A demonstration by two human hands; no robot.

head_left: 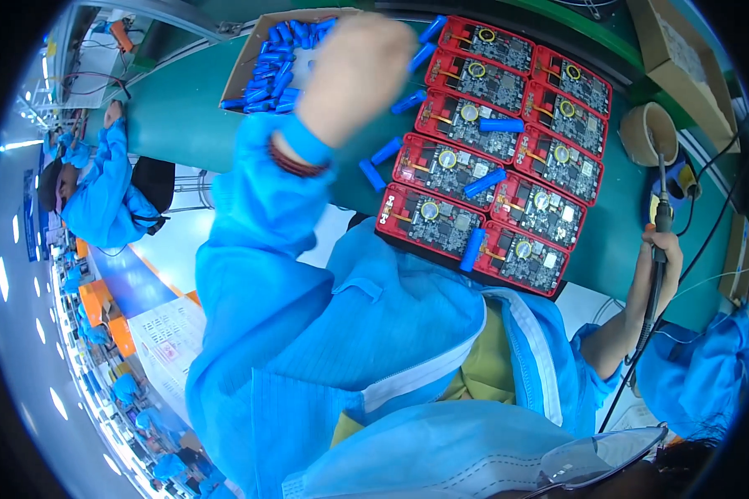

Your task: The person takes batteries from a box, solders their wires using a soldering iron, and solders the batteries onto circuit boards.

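My left hand, smeared by motion, is raised over the right side of a cardboard box of blue cylindrical battery cells; its fingers cannot be made out. A soldering iron is in my right hand, tip pointing up beside a round tan container. Between my hands, red plastic cases with circuit boards stand in two columns. Blue battery cells lie across some boards, one of them on the left column. Other loose cells rest on the table left of the cases.
The green table runs across the view. An open cardboard carton is at the far right. Black cables trail by my right arm. A co-worker in blue sits at the left; another blue sleeve shows at the right.
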